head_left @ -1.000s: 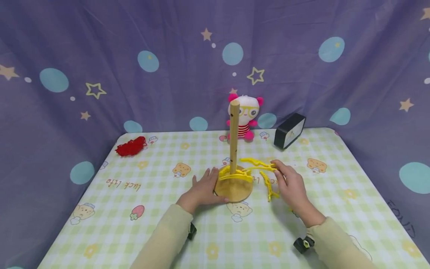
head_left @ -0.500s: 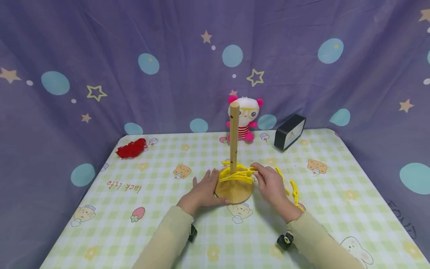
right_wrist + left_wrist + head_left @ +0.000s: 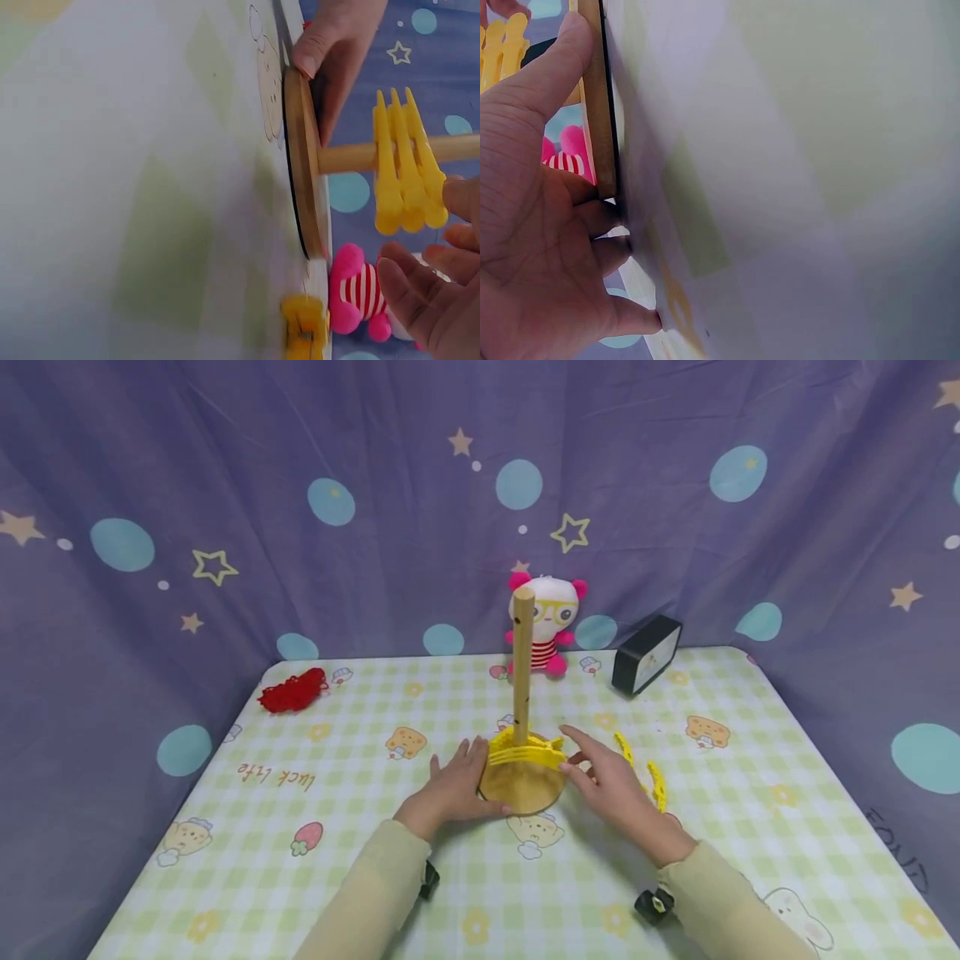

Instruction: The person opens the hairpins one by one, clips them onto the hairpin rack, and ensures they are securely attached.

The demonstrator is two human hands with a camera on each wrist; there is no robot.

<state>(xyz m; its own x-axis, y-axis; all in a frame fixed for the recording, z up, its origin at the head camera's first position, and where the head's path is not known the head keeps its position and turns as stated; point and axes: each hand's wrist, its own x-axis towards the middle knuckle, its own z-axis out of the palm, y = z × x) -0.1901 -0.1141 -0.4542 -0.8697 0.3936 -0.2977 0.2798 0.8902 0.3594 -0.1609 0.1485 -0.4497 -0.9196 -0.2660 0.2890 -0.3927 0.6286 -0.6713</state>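
A wooden stand with a round base (image 3: 521, 789) and an upright post (image 3: 522, 677) is at the table's middle. Several yellow banana hair clips (image 3: 528, 756) lie stacked around the post's foot. My left hand (image 3: 450, 785) grips the base at its left edge, thumb on the near rim (image 3: 596, 97) and fingers round the far side. At the right end of the stack, my right hand (image 3: 611, 781) has its fingers spread apart; its thumb is right at the ends of the clips (image 3: 405, 165). Two more clips (image 3: 657, 785) lie loose behind the right hand.
A pink and white plush toy (image 3: 551, 618) sits behind the post. To its right stands a black clock (image 3: 647, 654), and a bundle of red string (image 3: 295, 691) lies at the back left. A patterned curtain (image 3: 412, 552) hangs behind the checked tabletop (image 3: 360, 877).
My right hand has moved left to the stand, brought a spread clip around the post and let it go onto the stack. My left hand stays on the base.
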